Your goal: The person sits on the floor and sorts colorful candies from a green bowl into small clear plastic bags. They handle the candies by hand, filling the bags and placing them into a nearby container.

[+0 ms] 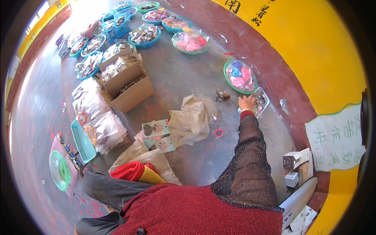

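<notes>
My right hand [246, 103] reaches out at the end of a sheer black sleeve with a red cuff. It lies at the left edge of a small white basket [266, 102] of small mixed items. Its fingers look stretched out and apart, with nothing visible in them, though the fingertips are small here. Just beyond stands a green basin [226, 74] of pink and blue packaged pieces. To the left of the hand lie a brown tangled bundle [222, 95] and a small bag with a pink-red ring [219, 132]. My left hand is out of view.
A beige cloth [190, 121] and carded packets [155, 128] lie mid-floor. Left of them stand a cardboard box [135, 94], stacked clear bags [103, 131] and a teal basket [83, 143]. Several filled basins [145, 36] line the back. Small boxes [291, 179] sit by the right wall.
</notes>
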A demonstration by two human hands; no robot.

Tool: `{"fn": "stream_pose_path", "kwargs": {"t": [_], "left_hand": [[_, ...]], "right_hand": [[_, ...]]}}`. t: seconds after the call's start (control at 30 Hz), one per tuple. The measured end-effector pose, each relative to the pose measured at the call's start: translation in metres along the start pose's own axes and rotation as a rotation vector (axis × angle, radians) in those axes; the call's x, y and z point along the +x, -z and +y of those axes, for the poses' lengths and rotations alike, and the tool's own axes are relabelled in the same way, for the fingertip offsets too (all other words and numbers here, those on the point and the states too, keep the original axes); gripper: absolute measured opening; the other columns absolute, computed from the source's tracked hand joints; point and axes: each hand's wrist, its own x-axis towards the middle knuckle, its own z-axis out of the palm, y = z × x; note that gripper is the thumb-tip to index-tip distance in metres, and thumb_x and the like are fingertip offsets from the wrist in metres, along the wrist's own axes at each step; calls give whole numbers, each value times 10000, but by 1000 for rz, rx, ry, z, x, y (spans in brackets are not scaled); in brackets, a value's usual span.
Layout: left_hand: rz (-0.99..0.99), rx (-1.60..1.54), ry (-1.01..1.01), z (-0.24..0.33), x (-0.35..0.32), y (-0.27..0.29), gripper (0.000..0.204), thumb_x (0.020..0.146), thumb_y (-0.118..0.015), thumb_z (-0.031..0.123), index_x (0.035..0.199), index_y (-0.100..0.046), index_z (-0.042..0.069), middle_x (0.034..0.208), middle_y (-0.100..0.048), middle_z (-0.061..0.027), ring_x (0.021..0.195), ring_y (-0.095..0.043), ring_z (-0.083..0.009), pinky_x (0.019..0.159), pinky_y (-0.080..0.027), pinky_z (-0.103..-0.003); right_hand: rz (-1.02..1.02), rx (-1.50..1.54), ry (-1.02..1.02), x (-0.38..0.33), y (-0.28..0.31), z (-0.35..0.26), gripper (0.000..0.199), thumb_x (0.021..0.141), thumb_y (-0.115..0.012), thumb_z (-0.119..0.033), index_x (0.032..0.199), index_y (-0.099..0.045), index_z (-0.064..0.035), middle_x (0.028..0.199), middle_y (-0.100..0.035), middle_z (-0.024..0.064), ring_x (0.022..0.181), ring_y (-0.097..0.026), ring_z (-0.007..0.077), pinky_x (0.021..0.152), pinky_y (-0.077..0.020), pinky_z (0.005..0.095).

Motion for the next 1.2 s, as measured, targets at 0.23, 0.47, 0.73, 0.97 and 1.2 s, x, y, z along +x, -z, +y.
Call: {"fn": "stream_pose_path", "kwargs": {"t": [0.23,0.47,0.73,0.97,1.2], "left_hand": [[0,-17,24,0,-16,-8,543,908,-402,479,1297,-491,110,1280,-520,-136,1213,-455,-276,1027,-336,-407],[3,-39,38,-7,-29,-15,533,914,-406,454,1312,-472,107,1296,-507,-128,1227,-440,-262,1040,-324,-393],[2,-51,9,-5,-19,-21,523,920,-410,426,1330,-450,103,1315,-492,-120,1243,-423,-245,1054,-311,-379],[-1,-60,-18,-16,-11,-24,517,925,-414,401,1345,-431,100,1332,-478,-112,1257,-408,-231,1067,-299,-365],[-10,-32,-98,-9,30,-10,513,930,-418,376,1361,-412,97,1349,-465,-105,1271,-393,-216,1080,-287,-352]], "right_hand": [[-184,-94,-14,18,3,-4,465,891,-453,-442,1206,-608,-137,1466,-306,130,1405,-72,358,1076,-206,524],[10,-72,117,21,-16,-6,350,851,-499,-330,902,-714,-58,1102,-634,140,1231,-420,312,1044,-286,467],[275,92,396,35,-39,17,258,829,-519,-187,840,-691,5,944,-664,148,928,-613,291,886,-441,389],[-273,1618,2,-78,-40,-20,268,910,-549,-169,1077,-617,30,946,-660,84,840,-620,164,700,-474,289],[89,1137,-136,-127,-98,-34,372,813,-678,-208,1082,-591,32,994,-642,103,802,-619,174,706,-496,335]]}}
